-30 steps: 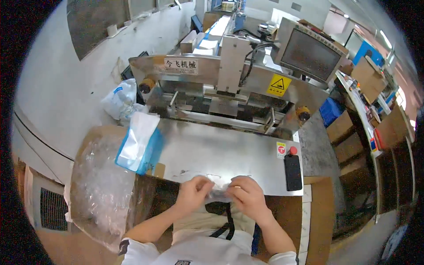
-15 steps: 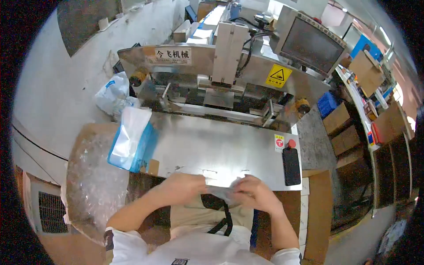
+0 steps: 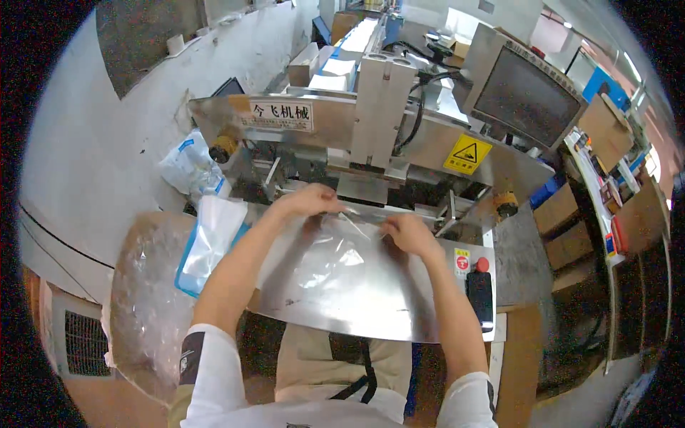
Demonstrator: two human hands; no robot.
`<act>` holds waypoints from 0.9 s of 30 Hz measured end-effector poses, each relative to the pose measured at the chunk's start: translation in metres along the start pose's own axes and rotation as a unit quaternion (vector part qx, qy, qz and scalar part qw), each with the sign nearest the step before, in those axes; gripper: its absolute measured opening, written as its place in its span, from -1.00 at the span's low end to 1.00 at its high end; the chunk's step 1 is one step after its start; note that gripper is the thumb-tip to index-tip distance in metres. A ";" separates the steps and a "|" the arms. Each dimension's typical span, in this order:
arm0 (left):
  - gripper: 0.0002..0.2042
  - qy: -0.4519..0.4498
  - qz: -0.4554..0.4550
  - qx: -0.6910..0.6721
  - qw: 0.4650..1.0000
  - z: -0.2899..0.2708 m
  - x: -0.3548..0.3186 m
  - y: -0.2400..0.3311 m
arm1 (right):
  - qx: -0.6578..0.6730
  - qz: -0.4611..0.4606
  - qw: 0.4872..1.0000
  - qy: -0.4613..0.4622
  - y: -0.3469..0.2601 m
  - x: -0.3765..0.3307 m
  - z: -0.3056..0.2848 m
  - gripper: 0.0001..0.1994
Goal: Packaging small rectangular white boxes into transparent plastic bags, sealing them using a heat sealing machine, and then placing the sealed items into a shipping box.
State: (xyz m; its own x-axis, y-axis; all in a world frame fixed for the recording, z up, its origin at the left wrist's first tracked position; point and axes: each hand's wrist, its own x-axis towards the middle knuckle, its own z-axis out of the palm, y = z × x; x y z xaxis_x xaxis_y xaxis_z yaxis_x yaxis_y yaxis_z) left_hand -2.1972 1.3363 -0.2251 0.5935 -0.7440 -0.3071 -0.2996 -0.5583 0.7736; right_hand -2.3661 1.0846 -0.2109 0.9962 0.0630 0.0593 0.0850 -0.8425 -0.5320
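Observation:
A clear plastic bag (image 3: 332,257) is stretched over the metal table, its far edge near the machine's front bar. My left hand (image 3: 314,200) pinches the far left part of that edge. At the far right part, the fingers of my right hand (image 3: 408,234) are closed on the same bag. Both arms reach forward over the steel worktop (image 3: 407,314). Just beyond the hands stands the sealing-type machine (image 3: 374,121) with a tall metal column. A stack of flat clear bags (image 3: 214,221) on a blue wrapper lies left of my left forearm.
At the right of the worktop are a red button (image 3: 482,265) and a black phone (image 3: 479,299). A plastic-lined carton (image 3: 153,307) full of crumpled clear film stands at the left. A monitor (image 3: 528,93) hangs at the upper right. Cardboard boxes (image 3: 567,239) are stacked beyond the aisle.
Both hands have moved forward, from near my lap to the machine's front, bringing the clear bag over the worktop. The view has shifted slightly.

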 end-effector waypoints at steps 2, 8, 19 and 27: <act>-0.67 0.077 0.129 -0.107 0.983 0.001 0.030 0.005 | -0.047 -0.014 0.997 0.054 0.025 0.027 -0.003 -0.81; -0.58 0.201 0.146 -0.079 0.965 0.010 0.049 -0.008 | -0.198 -0.023 0.978 0.058 0.006 0.052 0.011 -0.78; -0.44 0.310 0.105 0.263 0.908 0.209 -0.154 0.038 | -0.205 0.012 0.977 0.065 -0.053 0.030 0.036 -0.47; -0.48 0.366 0.123 0.239 0.891 0.215 -0.167 0.038 | -0.184 0.010 0.977 0.110 -0.056 0.032 0.040 -0.44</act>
State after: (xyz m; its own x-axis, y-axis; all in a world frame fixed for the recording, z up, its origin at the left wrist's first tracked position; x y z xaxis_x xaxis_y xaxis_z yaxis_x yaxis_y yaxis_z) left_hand -2.4682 1.3599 -0.2634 0.7417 -0.5239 0.4189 -0.6680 -0.6340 0.3897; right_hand -2.3387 1.1548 -0.2129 0.9665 -0.0370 0.2541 0.0145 -0.9801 -0.1979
